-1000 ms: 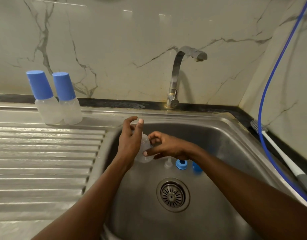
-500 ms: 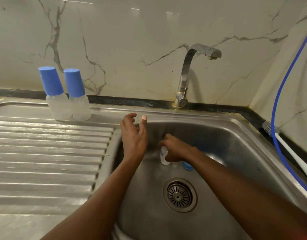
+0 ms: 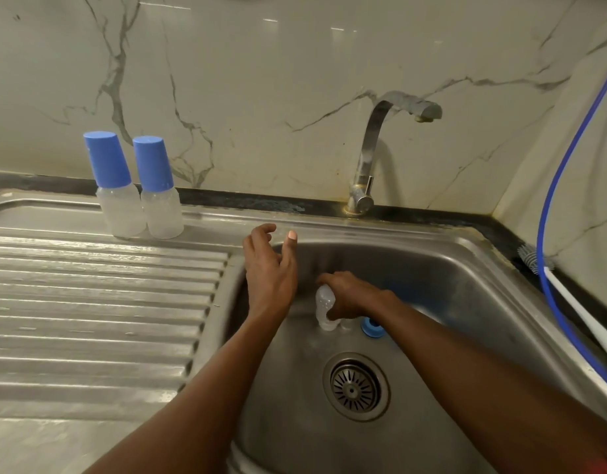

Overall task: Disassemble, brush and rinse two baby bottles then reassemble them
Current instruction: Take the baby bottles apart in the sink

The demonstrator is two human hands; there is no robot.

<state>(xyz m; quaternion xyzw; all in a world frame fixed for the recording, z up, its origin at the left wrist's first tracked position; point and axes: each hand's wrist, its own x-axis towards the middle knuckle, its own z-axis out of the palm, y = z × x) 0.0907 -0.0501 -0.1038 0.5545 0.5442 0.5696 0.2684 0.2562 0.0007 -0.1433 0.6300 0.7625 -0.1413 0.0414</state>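
Two capped bottles (image 3: 120, 200) wait well left of the drain (image 3: 355, 386), while the right hand (image 3: 350, 295) grips a clear bottle (image 3: 324, 304) just behind it, probably to set it down, and the left hand (image 3: 270, 270) hovers loose, empty.

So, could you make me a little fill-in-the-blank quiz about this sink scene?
1. The two capped bottles stand on the drainboard, to the ____ of the sink.
2. Their caps are ____.
3. The right hand grips a clear bottle; the left hand holds ____.
Missing words: left; blue; nothing.
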